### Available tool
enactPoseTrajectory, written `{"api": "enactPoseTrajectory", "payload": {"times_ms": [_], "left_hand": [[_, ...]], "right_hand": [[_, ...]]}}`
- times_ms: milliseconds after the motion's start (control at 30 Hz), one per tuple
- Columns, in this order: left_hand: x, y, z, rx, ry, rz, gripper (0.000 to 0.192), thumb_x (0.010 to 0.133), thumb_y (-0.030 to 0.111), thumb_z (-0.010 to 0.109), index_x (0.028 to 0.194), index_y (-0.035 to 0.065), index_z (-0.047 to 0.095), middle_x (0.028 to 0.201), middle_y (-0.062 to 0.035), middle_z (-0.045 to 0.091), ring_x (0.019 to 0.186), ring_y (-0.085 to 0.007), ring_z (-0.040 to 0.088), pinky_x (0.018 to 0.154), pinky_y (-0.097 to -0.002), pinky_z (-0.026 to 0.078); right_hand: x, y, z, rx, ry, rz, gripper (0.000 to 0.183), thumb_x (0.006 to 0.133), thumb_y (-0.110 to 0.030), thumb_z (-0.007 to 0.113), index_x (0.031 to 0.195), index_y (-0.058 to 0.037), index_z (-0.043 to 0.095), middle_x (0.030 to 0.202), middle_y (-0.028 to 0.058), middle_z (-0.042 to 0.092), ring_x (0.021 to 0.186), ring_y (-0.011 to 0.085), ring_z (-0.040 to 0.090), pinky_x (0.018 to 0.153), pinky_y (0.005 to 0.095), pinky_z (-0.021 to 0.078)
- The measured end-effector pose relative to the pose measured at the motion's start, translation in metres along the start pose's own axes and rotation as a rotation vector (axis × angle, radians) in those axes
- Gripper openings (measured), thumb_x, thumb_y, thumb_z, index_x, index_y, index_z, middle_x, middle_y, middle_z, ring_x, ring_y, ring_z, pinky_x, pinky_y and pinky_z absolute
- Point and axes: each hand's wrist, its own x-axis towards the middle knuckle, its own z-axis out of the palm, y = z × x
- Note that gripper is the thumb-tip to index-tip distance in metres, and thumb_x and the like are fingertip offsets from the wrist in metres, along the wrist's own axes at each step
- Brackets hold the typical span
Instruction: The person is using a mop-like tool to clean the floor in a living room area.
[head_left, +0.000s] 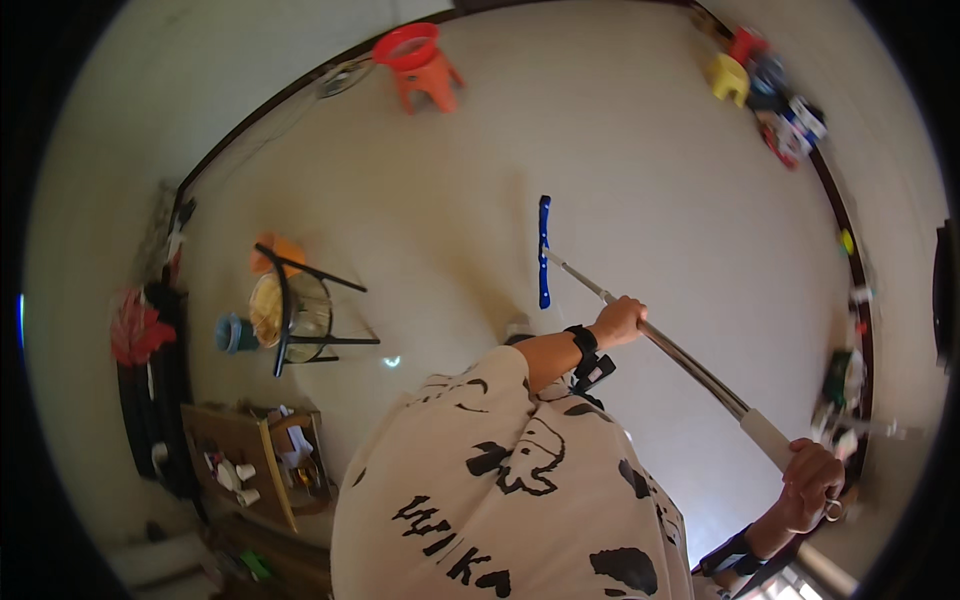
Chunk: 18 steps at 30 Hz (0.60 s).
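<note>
A long-handled floor tool, a flat mop or squeegee, slants across the right half of the view. Its narrow blue head (544, 277) rests on the pale floor, and a metal pole (694, 366) rises from it towards me. My left hand (621, 321) is wrapped around the middle of the pole, with a black strap at the wrist. Farther up, my right hand (814, 476) grips the light-coloured handle (765, 435) near its end, where a small ring shows. My right wrist also has a dark band.
An orange stool (429, 81) carries a red basin (406, 46) at the far wall. To the left stand a black-framed chair (283, 315), an orange bucket (274, 251), a blue bin (235, 334) and a wooden table (232, 457). A yellow stool (729, 77) and clutter line the right wall.
</note>
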Motion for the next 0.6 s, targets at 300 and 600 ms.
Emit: {"api": "enactPoseTrajectory", "payload": {"times_ms": [300,600], "left_hand": [[0.019,-0.141,-0.152,0.143,-0.070,-0.098,0.023,0.066,0.025,0.065,0.083,0.0087,0.062,0.084,-0.0108,0.062,0.083,-0.0311,0.058,0.068,-0.0443,0.048],[0.037,-0.216,-0.210,0.102,0.162,-0.224,0.016,0.063,0.022,0.067,0.071,0.0097,0.061,0.080,-0.0117,0.060,0.084,-0.0323,0.056,0.069,-0.0441,0.046]], "right_hand": [[0.146,0.083,0.136,0.182,-0.192,0.046,0.026,0.079,-0.024,0.058,0.063,-0.0106,0.042,0.049,0.0030,0.045,0.049,0.0156,0.048,0.072,0.0382,0.0434],[0.275,0.168,0.183,0.414,-0.443,0.141,0.027,0.075,-0.017,0.057,0.054,-0.0126,0.039,0.047,0.0025,0.046,0.043,0.0176,0.048,0.069,0.0389,0.0439]]}}
